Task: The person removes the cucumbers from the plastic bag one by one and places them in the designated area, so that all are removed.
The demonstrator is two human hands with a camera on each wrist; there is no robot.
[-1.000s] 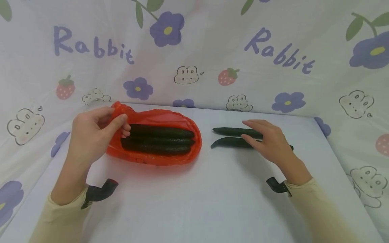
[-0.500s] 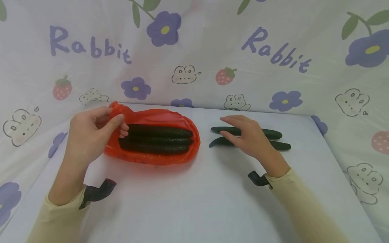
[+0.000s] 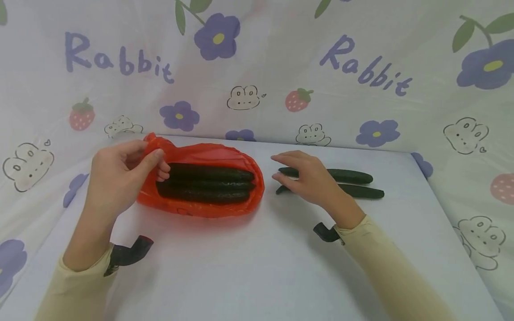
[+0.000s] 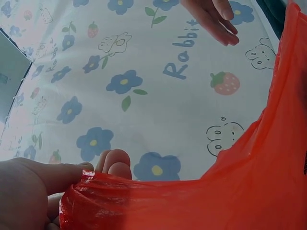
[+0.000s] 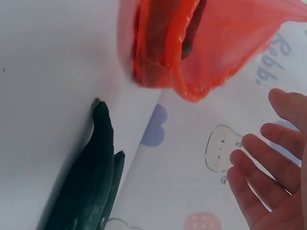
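My left hand (image 3: 124, 171) pinches the gathered left end of a red plastic bag (image 3: 209, 211). In the left wrist view the bag (image 4: 249, 191) stretches away from my thumb and fingers. Three dark green cucumbers (image 3: 206, 183) lie side by side in the bag, seen through its open mouth. My right hand (image 3: 307, 178) is above the left ends of two more cucumbers (image 3: 359, 191) on the table, fingers extended and holding nothing. The right wrist view shows its spread fingers (image 5: 268, 167) apart from both the bag (image 5: 158, 52) and the loose cucumbers (image 5: 84, 182).
A white table (image 3: 225, 276) carries everything. Behind it hangs a white cloth (image 3: 273, 58) printed with flowers, rabbits and strawberries. Each sleeve cuff bears a short black curved piece (image 3: 130, 252).
My right hand has moved left from over the middle of the loose cucumbers toward the bag. The left hand keeps its hold on the bag, and the cucumbers lie as before.
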